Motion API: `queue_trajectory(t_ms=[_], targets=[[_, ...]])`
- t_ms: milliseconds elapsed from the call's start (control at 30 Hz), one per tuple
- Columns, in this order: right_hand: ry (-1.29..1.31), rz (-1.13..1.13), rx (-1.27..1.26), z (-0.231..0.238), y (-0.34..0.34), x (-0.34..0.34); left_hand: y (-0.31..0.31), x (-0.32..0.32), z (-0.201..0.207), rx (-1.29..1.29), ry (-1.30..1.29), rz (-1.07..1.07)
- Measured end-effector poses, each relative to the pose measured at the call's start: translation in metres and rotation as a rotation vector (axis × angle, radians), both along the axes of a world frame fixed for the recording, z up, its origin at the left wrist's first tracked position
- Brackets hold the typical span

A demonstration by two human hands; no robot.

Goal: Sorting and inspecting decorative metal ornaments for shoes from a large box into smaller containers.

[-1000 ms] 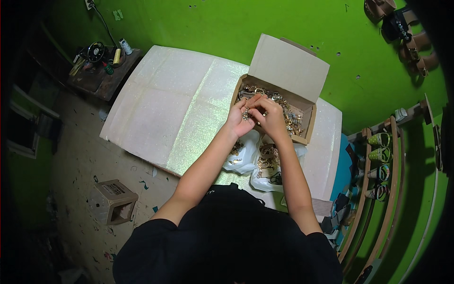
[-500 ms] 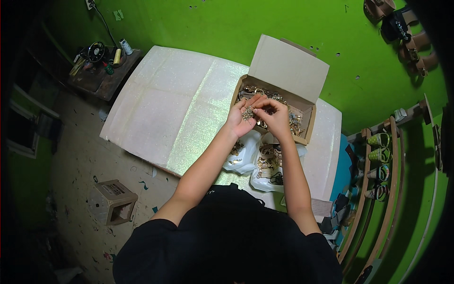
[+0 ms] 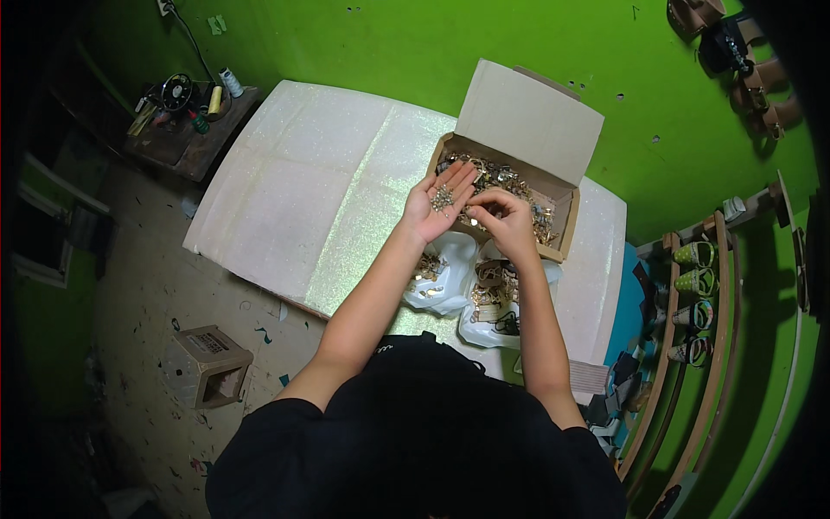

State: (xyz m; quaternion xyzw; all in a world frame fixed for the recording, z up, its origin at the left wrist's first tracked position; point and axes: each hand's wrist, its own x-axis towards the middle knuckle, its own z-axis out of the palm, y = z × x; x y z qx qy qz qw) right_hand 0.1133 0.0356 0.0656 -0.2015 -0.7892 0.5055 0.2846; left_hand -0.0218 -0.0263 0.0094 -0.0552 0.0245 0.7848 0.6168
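Head view: found left hand palm up, fingers spread and extended, above near left corner of cardboard box. Noted on that palm: small silvery pieces, heaped in a loose cluster. Found right hand just beside, fingers curled, thumb and forefinger drawn close together. Cannot tell whether pressed together or pinching a piece.

Located box at far edge of tabletop, right of middle, with lid raised toward wall. Recorded inside: gold and silver metal fittings, heaped together. Observed between box and near edge of tabletop: white plastic bag holding fittings, partly behind left forearm; to its right, white plastic container holding gold-coloured pieces, partly behind right forearm.

Noted beyond far left corner of tabletop: dark side table carrying yellow spool and white spool. Recorded past right edge of tabletop: wooden rack with sandals. Observed on floor, out from near left corner: brown box-like stand.
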Motion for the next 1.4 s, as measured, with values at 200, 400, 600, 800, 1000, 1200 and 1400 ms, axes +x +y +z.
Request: queue_trajectory(t_ms=[200,400,600,800,1000,1200,1400], targets=[[-0.06,0.099,0.06,-0.01,-0.007,0.01,-0.005,-0.012,0.002,0.003,0.007,0.03],[-0.191,0.089,0.062,-0.017,-0.012,0.015,-0.005,-0.012,0.0,0.014,-0.027,0.039],[-0.222,0.116,0.083,-0.019,-0.013,0.016,-0.005,-0.011,0.0,0.024,-0.045,0.031],[-0.223,0.139,0.094,-0.018,-0.013,0.016,-0.004,-0.012,-0.002,0.031,-0.052,0.019],[-0.129,0.066,0.142,-0.012,-0.009,0.012,-0.003,-0.007,0.0,0.018,0.014,0.012],[-0.047,-0.029,0.278,0.005,-0.009,-0.003,0.002,0.008,0.006,-0.024,0.106,-0.031],[-0.169,-0.054,0.659,0.003,-0.009,-0.01,0.004,0.015,0.005,-0.029,0.23,-0.079]])
